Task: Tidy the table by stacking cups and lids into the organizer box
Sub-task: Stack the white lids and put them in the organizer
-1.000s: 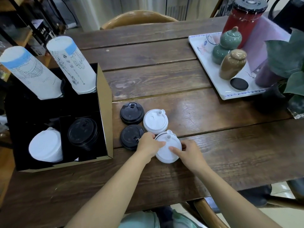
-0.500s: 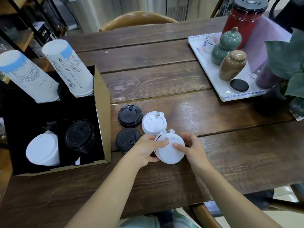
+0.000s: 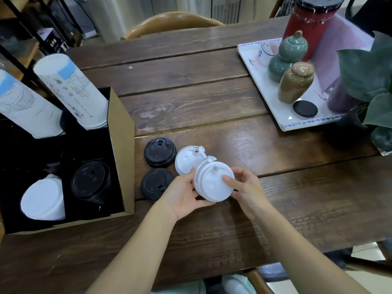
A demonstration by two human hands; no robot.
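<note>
Held just above the surface [image 3: 212, 98], at 3 o'clock from the organizer box [image 3: 121, 145]: a white lid [image 3: 213, 181], possibly several nested. Pinched at 9 o'clock by left hand [image 3: 184, 194] fingers, at 3 o'clock by right hand [image 3: 246, 187] fingers. Round, so no long axis; top tilted toward the camera, sip tab pointing to 12 o'clock. Likely risk: thin rim slipping from the light pinch, or nested lids separating during transfer, knocking the second white lid [image 3: 186, 159] and black lids [image 3: 159, 152].

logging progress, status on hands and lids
Both hands, left hand and right hand, hold white lid stack. One white lid, two black lids on table. Path to organizer box clear.
</note>
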